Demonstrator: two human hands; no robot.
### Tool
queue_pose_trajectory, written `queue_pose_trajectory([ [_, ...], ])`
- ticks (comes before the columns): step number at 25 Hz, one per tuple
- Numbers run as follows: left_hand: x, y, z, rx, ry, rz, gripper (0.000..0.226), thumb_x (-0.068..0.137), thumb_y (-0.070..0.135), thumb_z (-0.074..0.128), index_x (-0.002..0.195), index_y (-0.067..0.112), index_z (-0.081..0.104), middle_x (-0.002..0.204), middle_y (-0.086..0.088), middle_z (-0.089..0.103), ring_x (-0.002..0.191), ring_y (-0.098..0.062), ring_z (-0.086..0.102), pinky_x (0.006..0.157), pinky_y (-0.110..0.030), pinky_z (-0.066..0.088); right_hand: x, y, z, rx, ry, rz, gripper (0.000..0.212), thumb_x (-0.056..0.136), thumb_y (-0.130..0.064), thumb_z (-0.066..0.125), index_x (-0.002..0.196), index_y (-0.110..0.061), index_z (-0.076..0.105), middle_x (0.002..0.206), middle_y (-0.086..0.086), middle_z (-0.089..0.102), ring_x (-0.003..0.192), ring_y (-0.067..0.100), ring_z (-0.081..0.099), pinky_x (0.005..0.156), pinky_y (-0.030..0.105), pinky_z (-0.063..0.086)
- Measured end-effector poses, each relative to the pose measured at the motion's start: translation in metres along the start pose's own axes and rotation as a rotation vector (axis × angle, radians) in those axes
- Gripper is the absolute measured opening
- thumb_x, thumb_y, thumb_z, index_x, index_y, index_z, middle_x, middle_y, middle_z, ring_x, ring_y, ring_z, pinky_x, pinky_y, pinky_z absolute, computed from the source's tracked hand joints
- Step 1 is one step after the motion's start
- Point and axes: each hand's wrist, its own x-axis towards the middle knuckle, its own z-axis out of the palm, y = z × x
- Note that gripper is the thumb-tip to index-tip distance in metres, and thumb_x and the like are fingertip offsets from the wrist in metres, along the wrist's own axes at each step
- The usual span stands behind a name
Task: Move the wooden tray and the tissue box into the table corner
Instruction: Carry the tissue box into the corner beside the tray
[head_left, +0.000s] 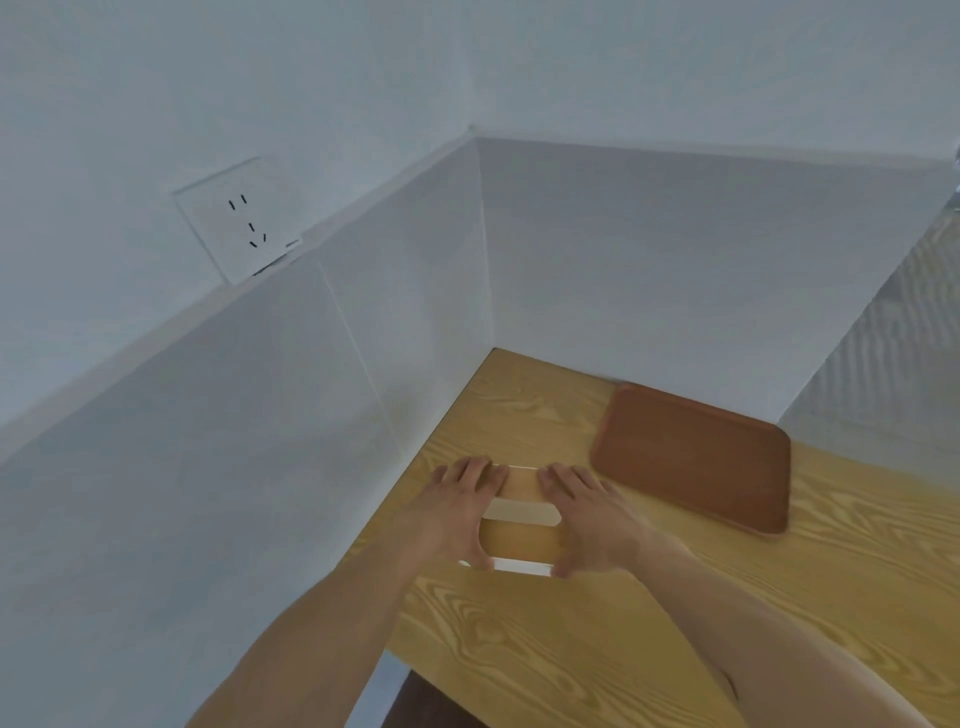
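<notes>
With both hands clamped on the tissue box (519, 535), left hand (457, 514) and right hand (592, 525) should slide it along the wall into the tabletop (623, 649) corner, left of the wooden tray (691, 457).

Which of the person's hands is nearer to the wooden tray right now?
Right. The right hand grips the tissue box on the end facing the wooden tray, a short gap from it. The left hand grips the box's far end, nearer the wall.
</notes>
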Motion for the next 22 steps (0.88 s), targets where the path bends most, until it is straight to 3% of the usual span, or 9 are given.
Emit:
queue_pose_trajectory([
  [11,0.09,-0.053,0.006,0.072,-0.083,0.126,0.128,0.056,0.062,0.078,0.154,0.02,0.007,0.153,-0.007,0.02,0.143,-0.03,0.022,0.116,-0.052,0.026,0.068,0.021,0.016,0.076,-0.009,0.151,0.129,0.059,-0.056,0.081,0.155,-0.016,0.004,0.163,0.006,0.009,0.146,0.027,0.01,0.116,0.049,0.025],
  [15,0.12,-0.083,0.012,0.071,-0.148,0.172,0.129,0.059,0.063,0.078,0.155,0.023,0.001,0.158,-0.006,0.014,0.147,-0.03,0.015,0.118,-0.053,0.022,0.1,0.016,0.022,0.102,-0.024,0.212,0.13,0.059,-0.058,0.081,0.154,-0.015,0.004,0.162,0.007,0.012,0.145,0.028,0.013,0.114,0.049,0.029],
  [22,0.161,-0.126,0.009,0.072,-0.141,0.205,0.13,0.061,0.062,0.079,0.156,0.021,0.0,0.158,-0.008,0.012,0.146,-0.029,0.015,0.119,-0.052,0.022,0.152,0.019,0.014,0.115,-0.024,0.25,0.131,0.061,-0.055,0.081,0.155,-0.017,0.0,0.164,0.006,0.006,0.148,0.028,0.005,0.117,0.049,0.022],
])
